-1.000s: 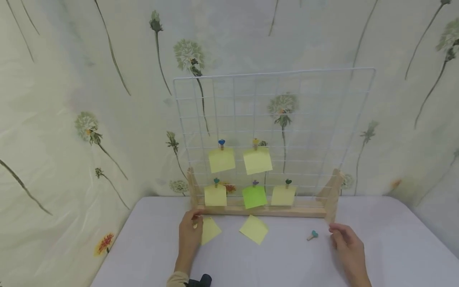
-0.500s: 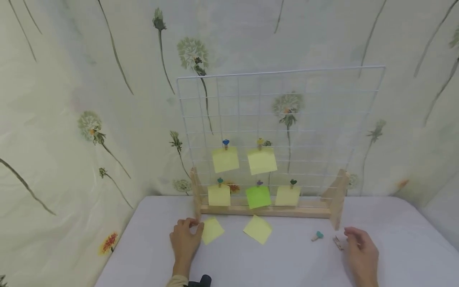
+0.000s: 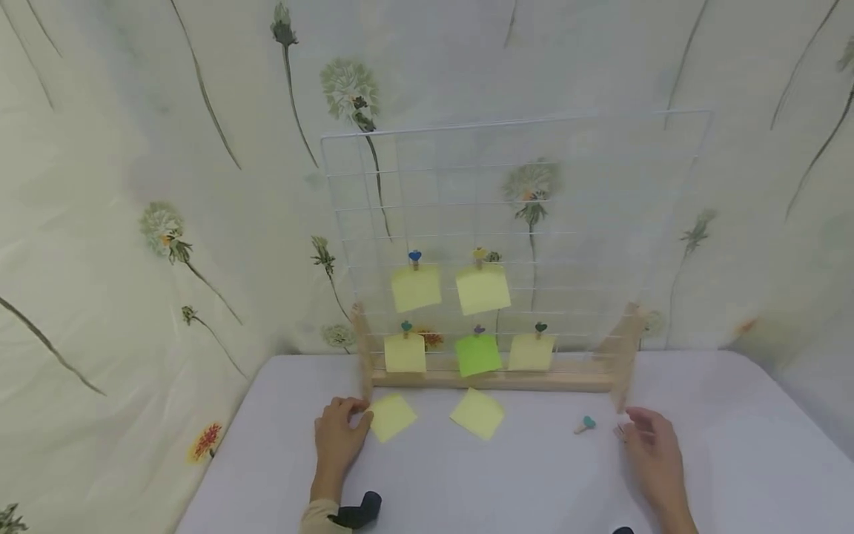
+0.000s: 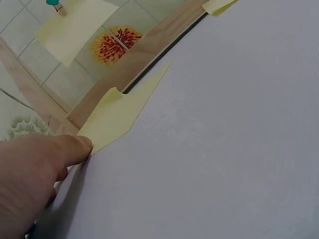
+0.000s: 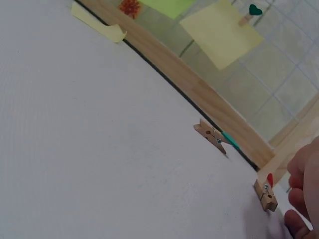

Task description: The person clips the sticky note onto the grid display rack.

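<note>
At the left, my left hand (image 3: 340, 437) rests on the table with bent, relaxed fingers; in the left wrist view a fingertip (image 4: 84, 144) touches the near corner of a yellow sticky note (image 4: 112, 117). That note lies flat before the rack. My right hand (image 3: 655, 449) is low over the table at the right, fingers loosely curled. Just beside its fingertips is a small wooden clothespin with a red top (image 5: 265, 195); a gap shows between them in the right wrist view. A second clothespin, with a teal heart (image 3: 588, 422), lies to its left.
Behind stands a white wire grid rack (image 3: 467, 215) on a wooden base (image 3: 547, 381). Several sticky notes, one of them green (image 3: 478, 356), hang from it on heart clothespins. Another yellow note (image 3: 477, 414) lies mid-table. Flowered cloth (image 3: 220, 297) surrounds the white table (image 3: 494, 482).
My left hand has drawn back a little from over the note. The right hand shifted outward, baring the red-topped clothespin, then came back beside it. The head view has also shifted slightly.
</note>
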